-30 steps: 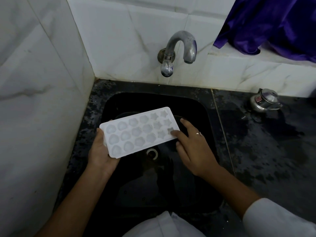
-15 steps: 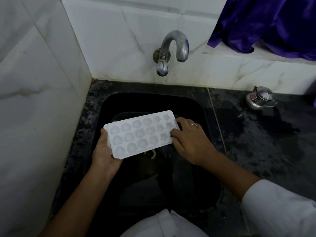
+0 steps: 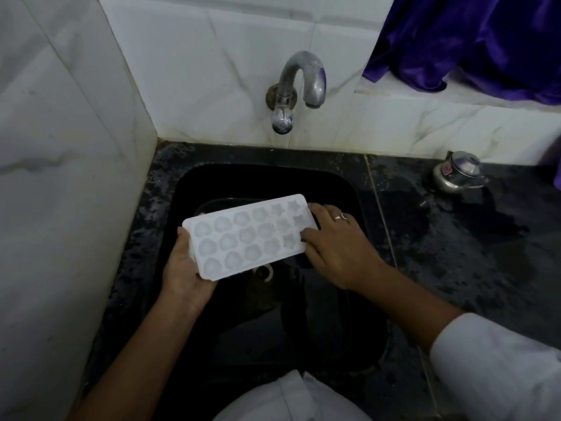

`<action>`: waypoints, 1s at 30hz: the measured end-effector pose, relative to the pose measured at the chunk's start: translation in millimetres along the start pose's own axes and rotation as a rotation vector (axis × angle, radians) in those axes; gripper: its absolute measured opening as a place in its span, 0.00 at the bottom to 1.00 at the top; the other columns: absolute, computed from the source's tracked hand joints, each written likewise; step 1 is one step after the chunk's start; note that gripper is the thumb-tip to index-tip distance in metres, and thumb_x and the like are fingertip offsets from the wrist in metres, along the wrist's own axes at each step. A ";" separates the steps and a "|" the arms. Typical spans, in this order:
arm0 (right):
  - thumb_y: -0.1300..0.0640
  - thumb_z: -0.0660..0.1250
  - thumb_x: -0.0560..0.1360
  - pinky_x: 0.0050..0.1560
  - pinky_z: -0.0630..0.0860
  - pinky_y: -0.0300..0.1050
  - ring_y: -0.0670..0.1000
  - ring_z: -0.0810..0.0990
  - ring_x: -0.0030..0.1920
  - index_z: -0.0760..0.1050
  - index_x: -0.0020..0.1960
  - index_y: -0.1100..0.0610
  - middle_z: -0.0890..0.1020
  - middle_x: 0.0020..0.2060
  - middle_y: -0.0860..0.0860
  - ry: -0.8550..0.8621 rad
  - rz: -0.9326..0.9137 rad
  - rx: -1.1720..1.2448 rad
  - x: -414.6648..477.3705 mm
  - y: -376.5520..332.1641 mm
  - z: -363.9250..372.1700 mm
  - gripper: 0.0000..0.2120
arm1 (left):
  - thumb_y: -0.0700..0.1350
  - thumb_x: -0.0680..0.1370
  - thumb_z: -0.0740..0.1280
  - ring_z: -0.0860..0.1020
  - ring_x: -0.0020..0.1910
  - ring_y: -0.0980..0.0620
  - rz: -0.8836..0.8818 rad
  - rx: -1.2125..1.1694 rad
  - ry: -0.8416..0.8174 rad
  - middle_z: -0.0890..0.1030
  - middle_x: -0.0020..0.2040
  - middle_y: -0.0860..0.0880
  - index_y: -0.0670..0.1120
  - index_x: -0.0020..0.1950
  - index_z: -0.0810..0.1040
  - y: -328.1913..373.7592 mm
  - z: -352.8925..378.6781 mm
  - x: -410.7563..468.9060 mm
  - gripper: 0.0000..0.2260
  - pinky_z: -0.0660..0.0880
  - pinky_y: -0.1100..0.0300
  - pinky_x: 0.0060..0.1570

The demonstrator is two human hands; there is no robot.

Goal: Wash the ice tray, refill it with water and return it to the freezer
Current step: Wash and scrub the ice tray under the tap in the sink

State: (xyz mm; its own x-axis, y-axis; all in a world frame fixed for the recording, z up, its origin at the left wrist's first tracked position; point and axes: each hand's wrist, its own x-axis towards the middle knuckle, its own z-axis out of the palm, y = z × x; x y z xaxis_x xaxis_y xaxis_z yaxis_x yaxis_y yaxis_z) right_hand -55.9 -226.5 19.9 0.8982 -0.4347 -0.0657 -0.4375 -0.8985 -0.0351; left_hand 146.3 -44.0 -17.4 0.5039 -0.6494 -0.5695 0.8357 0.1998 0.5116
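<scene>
Ice tray (image 3: 249, 235) hangs mid-frame over the black sink (image 3: 243, 183). My left hand (image 3: 182, 268) grips its left end from beneath; my right hand (image 3: 337, 247) curls its fingers round the right end.

Wht tile walls (image 3: 76, 153), blk counter (image 3: 455, 256), purple curtain (image 3: 473, 41)

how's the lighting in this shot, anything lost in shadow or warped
Head view: the black sink is underexposed, its bottom nearly lost; the white ice tray and wall tiles read bright and sharp; the wide-angle lens slightly bows tile lines toward the edges.
</scene>
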 end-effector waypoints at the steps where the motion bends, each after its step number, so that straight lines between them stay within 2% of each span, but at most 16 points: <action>1: 0.42 0.50 0.81 0.66 0.72 0.62 0.61 0.68 0.73 0.80 0.63 0.49 0.65 0.77 0.58 0.015 -0.012 -0.016 -1.5 0.6 1.7 0.24 | 0.62 0.86 0.52 0.83 0.63 0.41 0.006 -0.003 0.002 0.82 0.68 0.42 0.48 0.75 0.75 0.9 0.4 -0.2 0.27 0.85 0.44 0.52; 4: 0.44 0.54 0.82 0.70 0.70 0.61 0.63 0.65 0.75 0.77 0.70 0.48 0.60 0.81 0.58 -0.022 0.017 0.245 -6.1 5.7 7.9 0.22 | 0.61 0.86 0.51 0.86 0.57 0.44 0.030 -0.010 0.008 0.84 0.65 0.43 0.48 0.72 0.77 8.1 0.4 -0.4 0.25 0.85 0.46 0.49; 7: 0.43 0.56 0.81 0.69 0.71 0.58 0.60 0.66 0.74 0.80 0.65 0.45 0.64 0.77 0.53 -0.117 0.107 0.516 -4.8 11.6 4.3 0.20 | 0.62 0.86 0.53 0.83 0.63 0.41 0.003 -0.020 0.003 0.83 0.66 0.43 0.49 0.75 0.75 8.3 2.0 -0.3 0.25 0.84 0.42 0.52; 8: 0.43 0.55 0.81 0.65 0.73 0.56 0.59 0.69 0.70 0.80 0.63 0.46 0.66 0.73 0.52 -0.119 0.098 0.480 -3.9 11.8 2.4 0.19 | 0.62 0.86 0.53 0.81 0.65 0.40 -0.010 -0.016 0.001 0.83 0.67 0.43 0.49 0.76 0.75 5.6 2.7 -0.3 0.26 0.83 0.41 0.53; 10: 0.42 0.52 0.80 0.61 0.75 0.56 0.59 0.72 0.66 0.80 0.61 0.48 0.68 0.71 0.54 -0.070 0.037 0.242 -2.6 10.8 1.3 0.21 | 0.62 0.86 0.52 0.81 0.67 0.40 -0.014 0.000 -0.003 0.82 0.68 0.42 0.48 0.75 0.75 -0.7 3.6 -0.3 0.27 0.83 0.42 0.54; 12: 0.42 0.52 0.82 0.63 0.74 0.60 0.61 0.70 0.70 0.78 0.64 0.48 0.66 0.75 0.58 -0.007 -0.022 0.009 -4.2 8.6 2.0 0.22 | 0.62 0.86 0.51 0.81 0.67 0.40 -0.003 0.000 0.002 0.82 0.68 0.43 0.48 0.76 0.74 -3.0 4.2 0.6 0.27 0.84 0.42 0.54; 13: 0.42 0.52 0.82 0.65 0.74 0.61 0.62 0.69 0.72 0.77 0.67 0.48 0.64 0.77 0.59 0.012 -0.031 -0.031 -5.7 8.5 3.2 0.22 | 0.62 0.86 0.51 0.81 0.66 0.41 0.004 -0.006 0.005 0.82 0.69 0.43 0.48 0.76 0.74 -2.0 4.1 1.1 0.27 0.84 0.43 0.54; 16: 0.43 0.54 0.83 0.66 0.74 0.62 0.63 0.68 0.73 0.73 0.73 0.49 0.60 0.80 0.61 -0.010 -0.056 0.044 -10.7 10.2 2.5 0.23 | 0.62 0.86 0.51 0.82 0.64 0.42 0.016 -0.006 0.008 0.82 0.68 0.43 0.48 0.76 0.74 4.0 2.3 1.7 0.27 0.84 0.44 0.53; 18: 0.43 0.54 0.83 0.67 0.74 0.61 0.64 0.69 0.73 0.74 0.73 0.49 0.60 0.80 0.61 -0.019 -0.075 0.144 -11.3 14.5 2.2 0.24 | 0.62 0.86 0.51 0.82 0.65 0.41 0.009 -0.002 -0.009 0.82 0.68 0.43 0.48 0.75 0.75 5.7 1.4 0.8 0.27 0.84 0.43 0.54; 21: 0.40 0.52 0.82 0.68 0.73 0.61 0.64 0.68 0.74 0.77 0.70 0.46 0.61 0.79 0.57 -0.052 0.000 0.374 -9.7 15.3 5.4 0.24 | 0.62 0.86 0.51 0.80 0.67 0.40 0.003 -0.013 -0.004 0.82 0.69 0.43 0.49 0.76 0.74 4.4 -0.5 0.0 0.27 0.84 0.42 0.54; 24: 0.44 0.58 0.82 0.64 0.74 0.55 0.58 0.71 0.69 0.79 0.63 0.46 0.65 0.74 0.50 -0.090 0.071 0.547 -7.2 13.5 6.1 0.16 | 0.63 0.86 0.52 0.79 0.68 0.39 -0.010 -0.015 -0.023 0.81 0.70 0.43 0.49 0.77 0.73 2.1 -0.8 -1.4 0.27 0.83 0.42 0.54; 26: 0.47 0.58 0.83 0.60 0.75 0.53 0.56 0.72 0.64 0.79 0.59 0.47 0.68 0.68 0.50 -0.084 0.059 0.448 -6.7 14.1 2.3 0.13 | 0.62 0.86 0.52 0.80 0.67 0.40 -0.015 -0.011 -0.027 0.81 0.69 0.43 0.50 0.77 0.74 -1.4 -0.5 -2.8 0.26 0.84 0.41 0.54; 27: 0.46 0.56 0.82 0.58 0.75 0.54 0.56 0.73 0.61 0.79 0.59 0.48 0.69 0.66 0.51 -0.068 0.036 0.326 -6.5 13.3 0.3 0.15 | 0.62 0.86 0.52 0.81 0.66 0.40 -0.014 -0.010 -0.024 0.82 0.68 0.43 0.50 0.76 0.74 -3.5 -0.3 -3.1 0.26 0.84 0.42 0.53; 30: 0.43 0.50 0.81 0.60 0.75 0.60 0.60 0.73 0.64 0.78 0.61 0.49 0.68 0.72 0.57 -0.015 -0.030 -0.035 -6.2 7.4 -2.9 0.21 | 0.63 0.86 0.52 0.81 0.66 0.39 -0.007 -0.011 -0.016 0.82 0.68 0.43 0.49 0.76 0.74 -6.2 1.9 -3.3 0.27 0.84 0.42 0.54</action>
State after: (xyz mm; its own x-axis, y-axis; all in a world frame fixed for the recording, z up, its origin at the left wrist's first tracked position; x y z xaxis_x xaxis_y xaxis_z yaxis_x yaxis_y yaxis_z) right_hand -64.5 -230.7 22.9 0.9099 -0.4070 -0.0803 -0.4085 -0.9128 -0.0021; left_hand 139.0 -44.5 -17.5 0.4946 -0.6622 -0.5630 0.8416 0.2032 0.5004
